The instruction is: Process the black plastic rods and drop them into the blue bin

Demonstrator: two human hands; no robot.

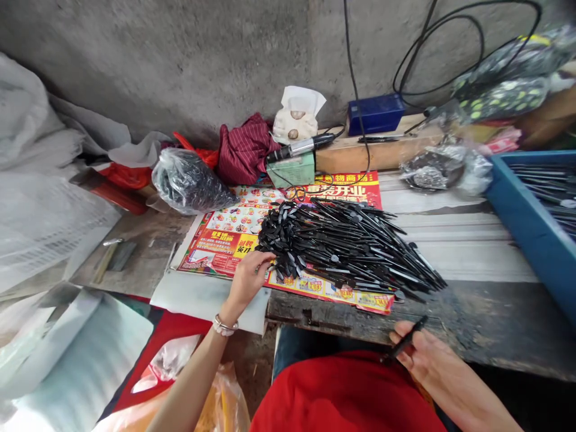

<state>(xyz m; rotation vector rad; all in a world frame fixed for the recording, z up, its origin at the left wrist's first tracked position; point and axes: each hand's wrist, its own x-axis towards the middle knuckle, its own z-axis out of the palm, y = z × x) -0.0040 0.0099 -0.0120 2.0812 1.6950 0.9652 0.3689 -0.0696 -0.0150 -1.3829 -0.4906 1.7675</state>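
Note:
A large pile of thin black rods (355,246) lies on a printed red and yellow flyer. At the pile's left end are many small flat black pieces (281,234). My left hand (252,270), with a bracelet at the wrist, reaches the lower left edge of these pieces. Its thumb and fingertips are pinched together there; whatever they grip is too small to make out. Near the table's front edge, my right hand (416,348) is closed round a short, thick black stick (407,339), held at a slant above my lap, apart from the pile.
Behind the pile, a silver and black rotary hand tool (303,147) rests on a green box (292,171). A blue crate (517,222) of black rods stands right. A clear bag of black pieces (189,180) sits back left. Black cable (353,60) hangs along the wall.

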